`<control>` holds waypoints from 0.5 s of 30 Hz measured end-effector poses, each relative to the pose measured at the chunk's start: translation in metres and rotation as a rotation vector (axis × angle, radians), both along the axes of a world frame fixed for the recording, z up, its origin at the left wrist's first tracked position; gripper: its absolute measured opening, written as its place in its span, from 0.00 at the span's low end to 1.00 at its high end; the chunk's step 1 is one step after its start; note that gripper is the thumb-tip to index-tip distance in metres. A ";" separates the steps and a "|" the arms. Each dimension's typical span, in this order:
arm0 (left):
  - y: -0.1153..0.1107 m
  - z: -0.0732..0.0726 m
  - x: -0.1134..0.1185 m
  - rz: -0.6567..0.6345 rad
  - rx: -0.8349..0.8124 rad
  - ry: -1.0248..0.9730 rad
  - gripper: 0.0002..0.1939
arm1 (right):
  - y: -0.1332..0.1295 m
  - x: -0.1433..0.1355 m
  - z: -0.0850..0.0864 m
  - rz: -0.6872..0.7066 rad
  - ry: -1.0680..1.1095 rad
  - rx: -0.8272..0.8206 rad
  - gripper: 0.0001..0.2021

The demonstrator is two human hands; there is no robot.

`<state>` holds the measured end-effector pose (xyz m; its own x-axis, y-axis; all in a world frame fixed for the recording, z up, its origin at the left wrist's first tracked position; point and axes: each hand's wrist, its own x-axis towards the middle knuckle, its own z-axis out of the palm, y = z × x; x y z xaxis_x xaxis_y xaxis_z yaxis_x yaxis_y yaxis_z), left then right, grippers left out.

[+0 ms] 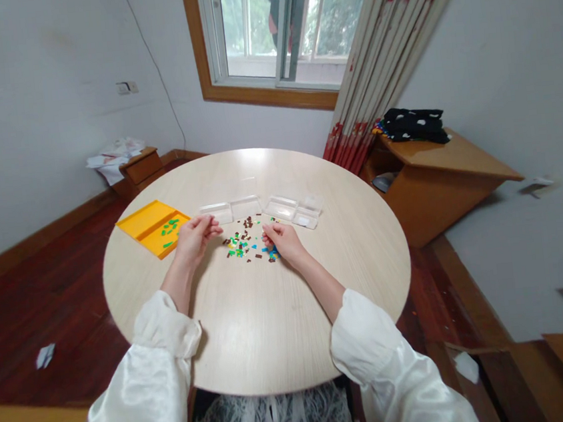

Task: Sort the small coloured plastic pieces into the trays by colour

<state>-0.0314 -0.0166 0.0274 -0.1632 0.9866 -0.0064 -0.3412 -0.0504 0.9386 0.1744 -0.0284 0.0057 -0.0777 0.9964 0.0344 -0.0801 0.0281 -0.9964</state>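
Observation:
A loose pile of small building bricks (238,246) in brown, green, blue, yellow and white lies on the round table. My left hand (195,239) hovers at the pile's left side, beside the yellow box, with thumb and fingertips pinched together. Whatever the pinch holds is too small to make out. On the pile's right edge, my right hand (285,241) has its fingers curled in and closed, close to some blue bricks (273,255); its grip is partly hidden. The open yellow box (146,218) has several green bricks (168,227) in one half.
Two clear plastic cases, the left one (231,209) and the right one (293,210), stand open behind the pile. The pale table (253,328) has a rounded edge close to my body. A tilted wooden cabinet (434,181) with folded dark cloth stands at right, beside a curtain (375,47).

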 end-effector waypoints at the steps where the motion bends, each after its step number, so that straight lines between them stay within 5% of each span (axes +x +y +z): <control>1: -0.002 0.000 0.007 -0.092 -0.019 0.051 0.09 | 0.000 0.000 0.000 -0.003 0.000 -0.003 0.21; 8: -0.018 -0.007 0.047 -0.313 0.071 0.249 0.22 | -0.001 -0.002 0.001 0.036 -0.045 0.016 0.23; 15: -0.023 -0.012 0.059 -0.412 0.095 0.291 0.18 | -0.003 -0.001 0.003 0.110 -0.082 0.071 0.24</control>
